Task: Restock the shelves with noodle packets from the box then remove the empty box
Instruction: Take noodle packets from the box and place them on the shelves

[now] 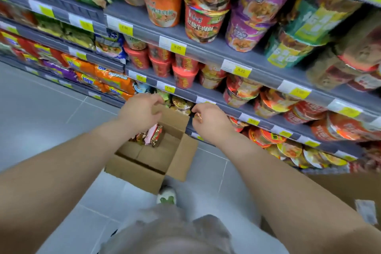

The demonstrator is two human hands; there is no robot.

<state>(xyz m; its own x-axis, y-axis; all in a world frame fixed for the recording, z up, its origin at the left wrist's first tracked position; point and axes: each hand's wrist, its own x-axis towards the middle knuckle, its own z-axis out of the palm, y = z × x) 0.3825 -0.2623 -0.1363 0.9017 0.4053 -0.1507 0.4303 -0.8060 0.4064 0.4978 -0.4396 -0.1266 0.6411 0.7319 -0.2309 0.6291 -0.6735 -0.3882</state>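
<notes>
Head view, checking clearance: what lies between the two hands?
A raised flap of the brown cardboard box, with round noodle bowls shelved behind; seen in the head view.

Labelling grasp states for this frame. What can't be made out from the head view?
All head view:
- Packet count: the left forearm covers part of the noodle packets in the box.
- Left hand: seen from behind, so its grip is hidden.
- Right hand: curled fingers hide what, if anything, they pinch.
- Second box: cut off by the right edge and the right forearm.
- Lower price labels: too blurred to read.
</notes>
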